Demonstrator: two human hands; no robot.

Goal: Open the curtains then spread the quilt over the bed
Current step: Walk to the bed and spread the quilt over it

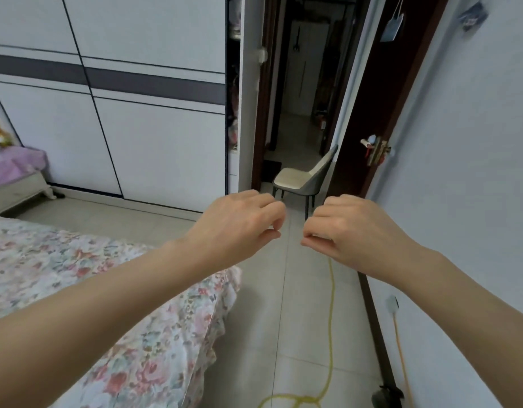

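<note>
Both my arms reach forward over the floor beside the bed. My left hand [239, 223] and my right hand [345, 228] hover side by side in mid-air, a small gap between them. Fingers and thumbs of both are curled inward, and neither holds anything I can see. The bed [113, 304] lies at the lower left under a floral cover that hangs over its corner; my left forearm crosses above it. No curtains are in view.
A white sliding wardrobe [121, 113] fills the left wall. An open dark door [381, 113] leads to a hallway, with a grey chair [304, 175] in the doorway. A yellow cord [331, 319] trails on the tiled floor. A nightstand [15, 187] stands far left.
</note>
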